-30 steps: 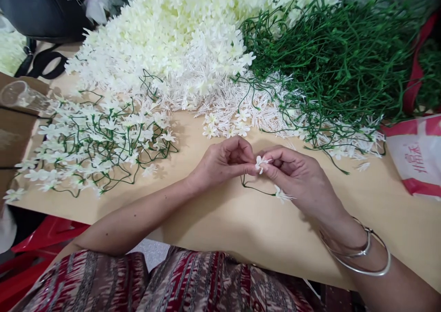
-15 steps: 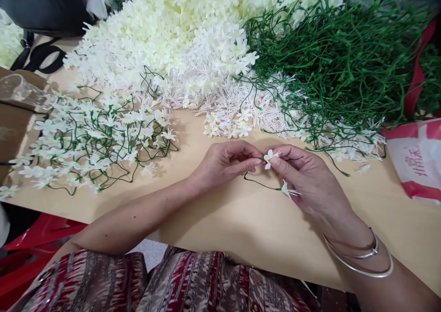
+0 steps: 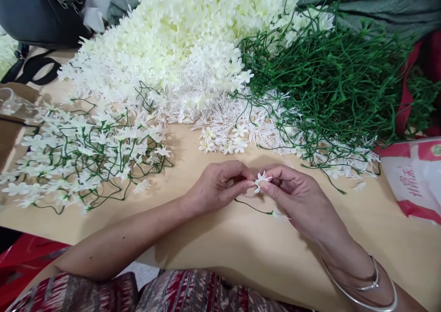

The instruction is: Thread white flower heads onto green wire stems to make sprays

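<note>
Above the front part of the table, my two hands meet at a small white artificial flower [image 3: 260,181]. My left hand [image 3: 225,185] pinches the green stem [image 3: 253,206] close behind the blossom, though its fingertips hide most of that spot. With thumb and forefinger, my right hand [image 3: 292,192] grips the flower at its petals and white stamens. The same stem curves below my hands and ends in a second white flower [image 3: 278,213], hanging under my right palm.
Finished-looking flower sprigs [image 3: 99,151] lie at the left. Behind are heaped loose petals [image 3: 165,41], white stamens [image 3: 220,114] and green stems [image 3: 330,77]. A red-and-white bag [image 3: 413,178] is at the right, a black bag [image 3: 44,18] at the back left.
The head view has tilted up slightly, so everything sits lower in the picture. Both hands keep their pinch on the flower, which has turned a little; the second flower still dangles below.
</note>
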Demonstrator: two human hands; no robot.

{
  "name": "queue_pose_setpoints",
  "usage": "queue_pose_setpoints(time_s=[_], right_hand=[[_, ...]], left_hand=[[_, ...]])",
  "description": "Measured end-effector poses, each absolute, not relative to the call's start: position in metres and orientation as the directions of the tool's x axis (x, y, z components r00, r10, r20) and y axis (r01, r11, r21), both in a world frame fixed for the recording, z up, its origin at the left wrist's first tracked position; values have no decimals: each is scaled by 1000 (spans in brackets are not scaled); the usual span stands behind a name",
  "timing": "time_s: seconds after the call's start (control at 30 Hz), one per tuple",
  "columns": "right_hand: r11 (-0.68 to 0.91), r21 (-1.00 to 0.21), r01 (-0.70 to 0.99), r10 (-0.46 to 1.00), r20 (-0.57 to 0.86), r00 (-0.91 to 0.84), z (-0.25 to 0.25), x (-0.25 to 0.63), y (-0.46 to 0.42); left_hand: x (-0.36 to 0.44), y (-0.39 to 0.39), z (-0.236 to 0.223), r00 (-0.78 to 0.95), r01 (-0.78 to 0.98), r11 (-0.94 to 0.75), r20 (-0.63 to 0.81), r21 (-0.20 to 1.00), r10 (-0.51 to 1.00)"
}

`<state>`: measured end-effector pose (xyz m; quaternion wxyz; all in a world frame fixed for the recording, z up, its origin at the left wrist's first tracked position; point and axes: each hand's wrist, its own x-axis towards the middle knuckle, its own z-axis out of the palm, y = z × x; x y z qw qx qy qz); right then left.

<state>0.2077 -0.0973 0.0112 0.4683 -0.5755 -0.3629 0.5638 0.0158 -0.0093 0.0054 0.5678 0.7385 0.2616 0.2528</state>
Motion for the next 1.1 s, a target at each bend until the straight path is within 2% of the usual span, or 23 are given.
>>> queue_pose_setpoints(time_s=[0.13, 0.33, 0.47, 0.57, 0.63, 0.67, 0.73, 0.8, 0.83, 0.9, 0.97, 1.1], right_hand=[[-291, -952, -98, 949, -301, 95, 13, 207, -96], [-305, -945, -117, 943, -316, 99, 12, 205, -94], [-305, -941, -144, 941, -321, 106, 9, 204, -94], [-266, -934, -239, 942, -304, 141, 6, 206, -94], [-211, -926, -314, 948, -272, 164, 3, 207, -94], [-194, -920, -341, 951, -262, 166, 1, 208, -94], [-203, -909, -365, 951, -272, 149, -1, 208, -93], [-239, -898, -368, 944, -304, 129, -3, 208, -93], [-252, -897, -364, 940, -316, 128, -4, 208, -93], [-267, -903, -336, 935, -327, 139, -6, 208, -95], [-280, -918, -279, 932, -330, 150, -9, 211, -97], [-308, -944, -120, 935, -323, 147, -17, 220, -102]], left_hand=[[13, -7, 6, 744, 124, -291, 105, 949, 660], [15, -10, 2, 751, 136, -283, 87, 949, 654], [21, -11, 2, 725, 105, -135, 18, 985, 688], [3, 7, 16, 794, 26, 47, -49, 999, 606], [-21, 26, 31, 811, -8, 62, -30, 998, 585], [-33, 35, 38, 725, -92, 48, 34, 995, 688], [-51, 49, 46, 626, -149, 33, 69, 988, 777], [-55, 54, 44, 381, -252, 108, -4, 962, 924], [-53, 53, 39, 358, -268, 180, -76, 946, 931], [-42, 48, 26, 456, -281, 361, -207, 889, 865], [-31, 43, 13, 604, -274, 504, -261, 819, 753], [-24, 36, 3, 763, -276, 579, -192, 767, 618]])
